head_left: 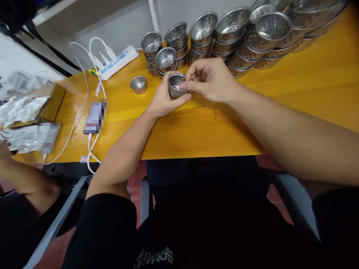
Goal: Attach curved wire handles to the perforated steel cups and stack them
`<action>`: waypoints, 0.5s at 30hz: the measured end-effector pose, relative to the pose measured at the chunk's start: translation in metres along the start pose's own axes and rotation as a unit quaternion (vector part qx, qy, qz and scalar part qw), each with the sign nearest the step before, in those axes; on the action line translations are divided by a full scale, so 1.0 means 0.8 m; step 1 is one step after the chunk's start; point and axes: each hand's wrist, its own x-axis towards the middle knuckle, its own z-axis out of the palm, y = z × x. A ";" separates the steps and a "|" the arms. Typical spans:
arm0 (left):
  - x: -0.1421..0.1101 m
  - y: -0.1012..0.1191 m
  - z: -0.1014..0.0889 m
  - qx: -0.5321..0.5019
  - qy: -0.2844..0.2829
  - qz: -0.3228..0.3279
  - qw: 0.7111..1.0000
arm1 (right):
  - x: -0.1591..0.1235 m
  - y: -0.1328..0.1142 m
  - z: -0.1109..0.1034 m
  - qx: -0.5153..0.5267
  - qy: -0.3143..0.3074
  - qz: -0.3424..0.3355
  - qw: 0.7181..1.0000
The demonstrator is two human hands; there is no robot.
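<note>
My left hand (165, 99) is wrapped round a small perforated metal cup (176, 90), its thumb along the near side. The cup is a little tilted, with its mouth facing up toward me. At the cup's right rim is my right hand (209, 80), thumb and forefinger pinched together with the thumb tip over the mouth. Whatever those fingers hold, if anything, is hidden. A thin curved wire (209, 107) lies on the table below my right hand. Another small perforated cup (138, 85) stands alone to the left of my hands.
Stacks of perforated metal cups (203, 30) line the back of the yellow table (182, 138), larger toward the right. A white power strip (119, 61) with cables and a phone (95, 116) lie left. Beyond are plastic-wrapped packets (24, 108) and another person's arm (25, 179).
</note>
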 end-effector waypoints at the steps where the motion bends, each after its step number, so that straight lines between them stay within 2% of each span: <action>1: 0.000 0.001 0.000 -0.003 -0.001 0.000 1.000 | -0.001 -0.001 0.001 0.001 0.002 -0.002 1.000; 5: 0.002 -0.007 -0.002 -0.001 0.002 0.017 1.000 | -0.006 -0.007 0.000 0.008 0.045 -0.020 0.999; 7: 0.003 -0.015 -0.003 0.002 0.007 0.022 1.000 | -0.010 -0.010 -0.003 -0.023 0.067 -0.009 0.997; 10: 0.003 -0.023 -0.005 0.002 0.013 0.031 0.999 | -0.014 -0.013 -0.011 -0.092 0.062 0.005 0.994; 15: 0.002 -0.018 -0.008 0.010 0.023 0.029 0.999 | -0.013 -0.009 -0.016 -0.091 0.039 -0.062 0.993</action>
